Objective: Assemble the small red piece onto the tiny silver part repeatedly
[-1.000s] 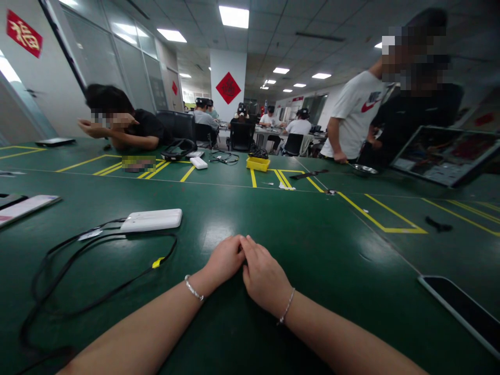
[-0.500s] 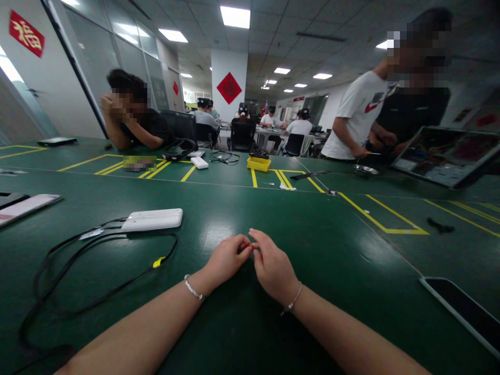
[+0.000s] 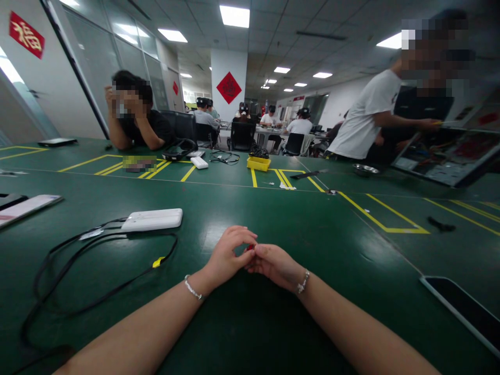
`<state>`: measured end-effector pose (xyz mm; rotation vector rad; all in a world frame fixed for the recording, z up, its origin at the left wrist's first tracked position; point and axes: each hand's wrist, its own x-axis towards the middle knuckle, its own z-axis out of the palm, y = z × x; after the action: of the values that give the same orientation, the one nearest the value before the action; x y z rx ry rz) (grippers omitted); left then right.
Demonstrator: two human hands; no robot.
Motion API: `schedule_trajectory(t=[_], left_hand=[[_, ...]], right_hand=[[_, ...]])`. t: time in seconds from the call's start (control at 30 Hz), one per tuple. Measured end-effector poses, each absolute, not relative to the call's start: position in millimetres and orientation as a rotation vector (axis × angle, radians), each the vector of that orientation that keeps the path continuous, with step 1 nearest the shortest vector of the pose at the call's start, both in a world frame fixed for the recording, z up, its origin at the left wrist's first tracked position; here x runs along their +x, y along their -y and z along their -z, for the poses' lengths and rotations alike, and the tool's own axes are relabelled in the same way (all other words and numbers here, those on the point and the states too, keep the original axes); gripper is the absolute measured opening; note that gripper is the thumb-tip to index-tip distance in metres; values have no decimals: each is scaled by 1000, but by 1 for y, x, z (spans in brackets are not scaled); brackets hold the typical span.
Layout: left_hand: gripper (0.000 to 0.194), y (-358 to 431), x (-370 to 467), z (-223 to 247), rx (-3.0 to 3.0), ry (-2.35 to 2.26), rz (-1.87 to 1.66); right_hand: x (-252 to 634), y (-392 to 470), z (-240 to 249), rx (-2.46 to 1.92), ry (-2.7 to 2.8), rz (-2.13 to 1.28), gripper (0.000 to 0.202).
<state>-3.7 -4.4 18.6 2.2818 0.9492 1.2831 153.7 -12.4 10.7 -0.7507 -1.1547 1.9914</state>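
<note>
Over the middle of the green table (image 3: 312, 224), my left hand (image 3: 228, 252) and my right hand (image 3: 275, 265) meet at the fingertips. Between them is a small red object (image 3: 250, 247), mostly covered by the fingers, so its kind does not show. The left thumb and fingers pinch it from the left. On its other side, my right thumb and fingers close against it, palm turned inward. To the left of my hands lies a white power bank (image 3: 152, 220) with a black cable (image 3: 97, 237) looped beside it.
A phone (image 3: 464, 307) lies at the right edge. Farther back stand a yellow tray (image 3: 258, 164), a metal bowl (image 3: 365, 170) and an opened computer case (image 3: 449, 156). One person (image 3: 136, 114) sits across the table; two people stand at the back right.
My right hand has rolled over, its palm now turned inward and its fingers lower. The left fingers have lifted slightly. At the back right, a standing person's arm has reached out to the right.
</note>
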Motion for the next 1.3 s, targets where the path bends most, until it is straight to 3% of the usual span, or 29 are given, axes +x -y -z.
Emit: schedule_trajectory(t=[0.33, 1.1, 1.3], left_hand=[[19, 5, -2, -15, 2225, -945, -1227], [9, 5, -4, -17, 2198, -894, -1215], [10, 5, -5, -17, 2148, -892, -1224]], right_hand=[[151, 11, -9, -822, 1102, -1884, 21], [156, 8, -9, -720, 1104, -1986, 16], [158, 9, -8, -682, 1045, -2053, 23]])
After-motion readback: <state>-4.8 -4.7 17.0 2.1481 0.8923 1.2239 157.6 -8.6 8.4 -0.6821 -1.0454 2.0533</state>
